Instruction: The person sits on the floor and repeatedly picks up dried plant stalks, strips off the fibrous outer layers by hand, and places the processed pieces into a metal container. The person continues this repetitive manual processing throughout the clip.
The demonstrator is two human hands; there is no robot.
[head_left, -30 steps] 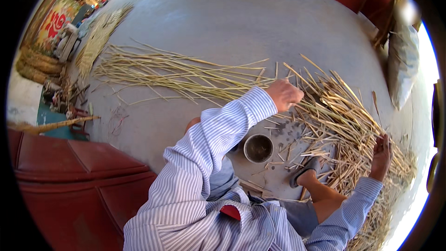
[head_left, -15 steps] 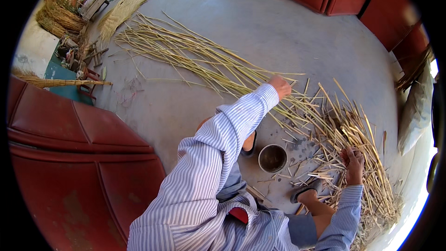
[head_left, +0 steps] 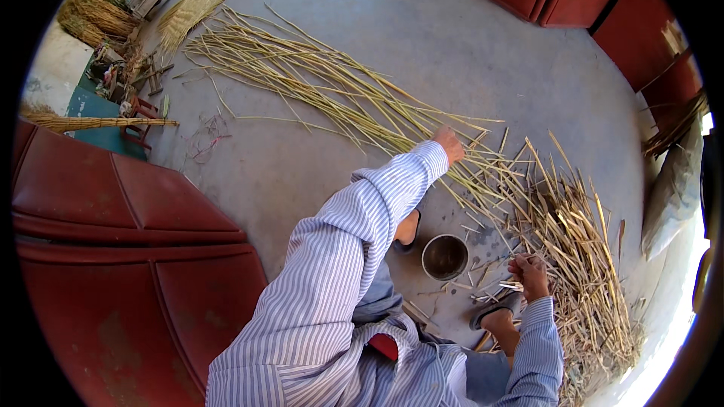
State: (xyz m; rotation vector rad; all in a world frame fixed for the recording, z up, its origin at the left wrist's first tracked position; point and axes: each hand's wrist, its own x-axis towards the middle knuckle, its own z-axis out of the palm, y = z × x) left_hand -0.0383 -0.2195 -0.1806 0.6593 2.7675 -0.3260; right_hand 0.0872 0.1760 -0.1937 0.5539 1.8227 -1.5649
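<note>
From where I sit, the head view is all I have, and it looks down at two bare hands over a grey, smooth floor. The left hand, at the end of a blue-and-white striped sleeve, is curled over a loose spread of long, thin, yellow-green plant stalks, near their right-hand ends; its knuckles face me and its fingertips are hidden, so I can't make out whether it is grasping any of them. The stalks lie on the floor, fanning from the upper left toward the centre. The right hand is well apart, lower and to the right, at the left edge of a heap of dry, straw-coloured cut stalks. Its fingers are bent inward, not spread, and a small, pale, narrow piece shows just beside its lower edge; whether the hand is holding that piece or only passes over it, I can't say. Between my view of the two hands and the person's lap, a round, grey-rimmed bowl with a dark inside rests on the floor, with short straw scraps near it and a dark sandal to its right
</note>
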